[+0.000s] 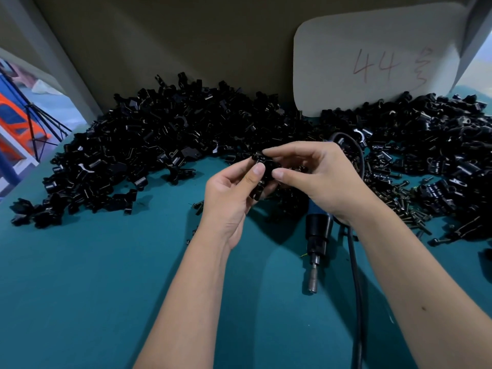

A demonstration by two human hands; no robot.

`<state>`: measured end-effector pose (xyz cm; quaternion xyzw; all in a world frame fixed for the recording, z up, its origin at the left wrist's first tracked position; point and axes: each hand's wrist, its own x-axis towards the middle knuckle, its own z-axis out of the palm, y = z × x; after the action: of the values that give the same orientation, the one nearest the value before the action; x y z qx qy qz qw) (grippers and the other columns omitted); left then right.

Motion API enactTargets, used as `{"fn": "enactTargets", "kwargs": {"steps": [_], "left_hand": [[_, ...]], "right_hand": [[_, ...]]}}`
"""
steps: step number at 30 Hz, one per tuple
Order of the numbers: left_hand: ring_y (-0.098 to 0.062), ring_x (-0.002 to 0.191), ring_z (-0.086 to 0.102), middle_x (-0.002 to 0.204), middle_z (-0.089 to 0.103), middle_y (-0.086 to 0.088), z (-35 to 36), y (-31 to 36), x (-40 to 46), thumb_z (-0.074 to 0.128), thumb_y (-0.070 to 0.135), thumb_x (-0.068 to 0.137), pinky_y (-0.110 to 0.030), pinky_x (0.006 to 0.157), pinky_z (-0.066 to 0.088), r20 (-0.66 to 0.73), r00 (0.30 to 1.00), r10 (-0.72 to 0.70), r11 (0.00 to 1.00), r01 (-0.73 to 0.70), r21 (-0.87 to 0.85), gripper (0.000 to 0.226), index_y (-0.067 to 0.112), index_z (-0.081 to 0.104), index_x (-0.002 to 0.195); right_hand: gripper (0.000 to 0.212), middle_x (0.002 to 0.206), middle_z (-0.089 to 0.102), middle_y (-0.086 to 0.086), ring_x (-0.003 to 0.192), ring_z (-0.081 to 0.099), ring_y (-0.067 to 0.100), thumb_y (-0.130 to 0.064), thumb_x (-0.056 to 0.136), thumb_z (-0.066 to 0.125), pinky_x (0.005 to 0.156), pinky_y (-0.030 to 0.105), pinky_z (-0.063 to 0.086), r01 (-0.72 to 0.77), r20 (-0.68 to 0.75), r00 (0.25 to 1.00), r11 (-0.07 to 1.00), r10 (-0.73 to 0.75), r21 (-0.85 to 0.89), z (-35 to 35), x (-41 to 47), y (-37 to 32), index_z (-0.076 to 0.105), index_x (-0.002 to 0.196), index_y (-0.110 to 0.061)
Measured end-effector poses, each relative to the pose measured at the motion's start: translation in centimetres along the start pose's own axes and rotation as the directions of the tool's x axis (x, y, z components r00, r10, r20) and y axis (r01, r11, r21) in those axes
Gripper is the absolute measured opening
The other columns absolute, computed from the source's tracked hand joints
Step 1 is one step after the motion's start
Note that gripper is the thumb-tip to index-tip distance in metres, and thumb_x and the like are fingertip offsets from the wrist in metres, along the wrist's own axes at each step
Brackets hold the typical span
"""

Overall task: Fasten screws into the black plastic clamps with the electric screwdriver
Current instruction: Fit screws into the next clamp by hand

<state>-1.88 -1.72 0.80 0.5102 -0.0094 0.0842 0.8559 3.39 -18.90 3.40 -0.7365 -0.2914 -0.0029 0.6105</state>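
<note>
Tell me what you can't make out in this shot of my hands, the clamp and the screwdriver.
- Head view: the clamp is mostly covered by the left hand and right hand; whether a screw sits in it is unclear.
- The electric screwdriver body is hidden under the right wrist.
- Its cable runs off the bottom edge.
- The loose screws are too small to count.

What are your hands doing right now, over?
Left hand and right hand both pinch one black clamp. Electric screwdriver lies idle on the table. Nothing blocking.
</note>
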Motion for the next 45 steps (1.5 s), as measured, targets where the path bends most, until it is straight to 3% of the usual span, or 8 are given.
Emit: {"fn": "enactTargets", "kwargs": {"steps": [14, 17, 20, 24, 27, 33, 38, 45], "left_hand": [[-0.021, 0.091, 0.075, 0.105, 0.077, -0.014, 0.2, -0.1, 0.0, 0.077, 0.021, 0.082, -0.03, 0.08, 0.061, -0.086, 0.996, -0.021, 0.999, 0.024, 0.04, 0.033, 0.002, 0.074, 0.109], [-0.018, 0.078, 0.076, 0.098, 0.077, -0.008, 0.0, 0.4, 0.4, 0.075, 0.016, 0.089, -0.031, 0.077, 0.054, -0.266, 0.964, 0.017, 1.0, -0.019, -0.006, 0.016, 0.007, 0.075, 0.103], [-0.019, 0.071, 0.074, 0.085, 0.075, 0.0, -1.0, 1.0, 0.8, 0.074, 0.009, 0.094, -0.027, 0.068, 0.056, -0.472, 0.872, 0.128, 0.991, -0.133, 0.023, 0.006, 0.013, 0.075, 0.09], [-0.02, 0.072, 0.072, 0.085, 0.074, 0.004, -2.3, 1.4, 1.0, 0.073, 0.011, 0.097, -0.029, 0.073, 0.058, -0.573, 0.773, 0.274, 0.962, -0.226, 0.155, 0.004, 0.011, 0.072, 0.092], [-0.016, 0.069, 0.071, 0.089, 0.073, 0.0, -2.6, 1.3, 1.2, 0.073, 0.012, 0.096, -0.029, 0.075, 0.058, -0.642, 0.719, 0.266, 0.963, -0.226, 0.147, 0.006, 0.007, 0.069, 0.095], [-0.012, 0.062, 0.069, 0.069, 0.073, 0.01, -2.4, 1.5, 1.2, 0.072, 0.014, 0.097, -0.028, 0.073, 0.06, -0.658, 0.708, 0.258, 0.965, -0.219, 0.143, 0.01, 0.007, 0.066, 0.093], [-0.012, 0.063, 0.07, 0.069, 0.072, 0.011, -2.1, 1.9, 1.1, 0.073, 0.015, 0.097, -0.031, 0.079, 0.062, -0.65, 0.72, 0.243, 0.969, -0.204, 0.136, 0.01, 0.006, 0.068, 0.094], [-0.01, 0.061, 0.068, 0.066, 0.071, 0.01, -2.1, 2.2, 1.1, 0.073, 0.014, 0.096, -0.028, 0.075, 0.06, -0.668, 0.713, 0.213, 0.975, -0.198, 0.1, 0.01, 0.007, 0.069, 0.091]], "right_hand": [[0.029, 0.097, 0.079, 0.005, 0.088, 0.078, 0.023, -0.008, 0.082, 0.087, 0.073, 0.03, 0.063, -0.172, -0.05, 0.982, 0.977, 0.18, 0.129, -0.2, -0.3, -0.5, 0.078, 0.108, -0.019], [0.017, 0.088, 0.077, 0.004, 0.079, 0.077, 0.021, -0.011, 0.09, 0.081, 0.068, 0.032, 0.064, -0.219, -0.217, 0.949, 0.974, 0.227, 0.061, 0.2, -0.1, -0.7, 0.077, 0.105, -0.017], [0.013, 0.082, 0.073, -0.003, 0.065, 0.073, 0.013, -0.005, 0.094, 0.072, 0.066, 0.029, 0.064, -0.262, -0.352, 0.921, 0.936, 0.169, -0.235, 0.6, 0.1, -0.4, 0.076, 0.097, -0.018], [0.019, 0.088, 0.072, -0.005, 0.078, 0.068, 0.012, -0.002, 0.095, 0.065, 0.082, 0.031, 0.06, -0.205, -0.227, 0.971, 0.763, 0.078, -0.613, 2.0, -0.2, -0.3, 0.078, 0.104, -0.013], [0.017, 0.091, 0.074, 0.002, 0.085, 0.068, 0.023, -0.005, 0.093, 0.065, 0.082, 0.041, 0.059, -0.205, -0.183, 0.978, 0.671, 0.105, -0.712, 2.9, 0.0, -0.4, 0.077, 0.1, -0.015], [0.01, 0.092, 0.072, 0.011, 0.085, 0.069, 0.033, -0.023, 0.095, 0.07, 0.078, 0.041, 0.06, -0.182, -0.074, 0.977, 0.599, 0.2, -0.78, 5.9, 2.0, -1.2, 0.074, 0.097, -0.014], [0.014, 0.081, 0.057, 0.011, 0.074, 0.056, 0.036, -0.002, 0.091, 0.068, 0.067, 0.033, 0.047, -0.15, -0.013, 0.954, 0.441, 0.299, -0.885, 7.1, 3.5, -1.7, 0.059, 0.081, -0.007], [0.023, 0.095, 0.073, 0.007, 0.085, 0.071, 0.025, 0.002, 0.088, 0.069, 0.072, 0.031, 0.058, -0.135, 0.116, 0.893, 0.505, 0.435, -0.852, 4.8, 3.9, -1.9, 0.07, 0.081, -0.019]]}}
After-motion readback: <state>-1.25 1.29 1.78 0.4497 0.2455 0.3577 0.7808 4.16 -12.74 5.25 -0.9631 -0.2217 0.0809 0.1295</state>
